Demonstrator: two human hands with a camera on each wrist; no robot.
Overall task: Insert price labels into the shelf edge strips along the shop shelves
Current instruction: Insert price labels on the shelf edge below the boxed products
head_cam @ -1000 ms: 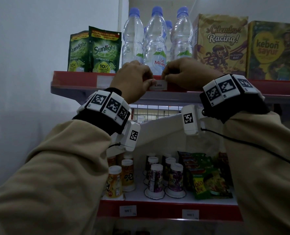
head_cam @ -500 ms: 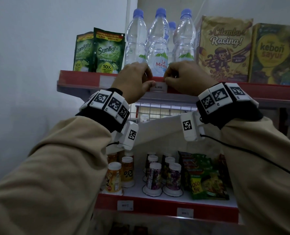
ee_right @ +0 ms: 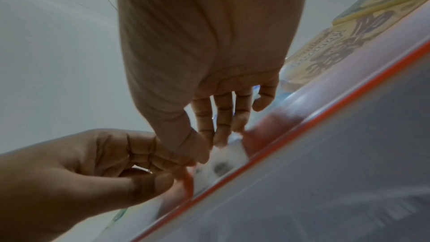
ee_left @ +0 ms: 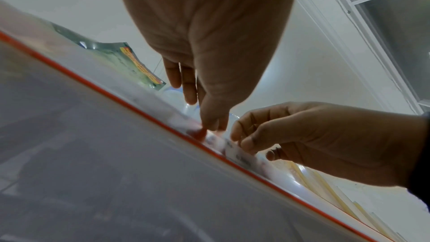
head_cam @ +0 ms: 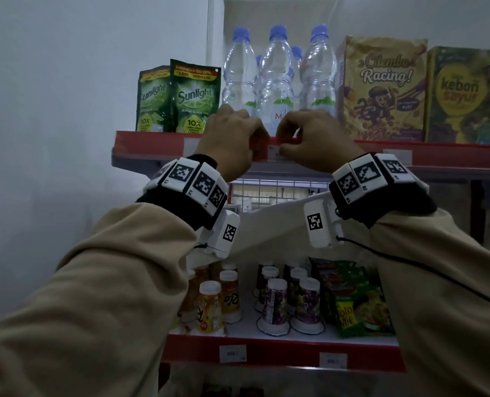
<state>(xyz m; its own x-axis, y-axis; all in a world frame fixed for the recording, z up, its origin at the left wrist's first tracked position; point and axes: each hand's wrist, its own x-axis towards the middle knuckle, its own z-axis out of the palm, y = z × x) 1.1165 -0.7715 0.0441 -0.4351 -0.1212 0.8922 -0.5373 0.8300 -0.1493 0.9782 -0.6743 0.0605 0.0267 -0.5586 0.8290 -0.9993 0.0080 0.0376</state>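
- left hand (head_cam: 232, 144) and right hand (head_cam: 315, 141) both pinching white price label (head_cam: 275, 153)
- label sits in red edge strip (head_cam: 149, 143) of top shelf, below water bottles (head_cam: 275, 78)

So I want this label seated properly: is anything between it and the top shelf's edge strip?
Nothing visible. The price label already lies against the red edge strip, between the left hand and right hand, both pinching it.
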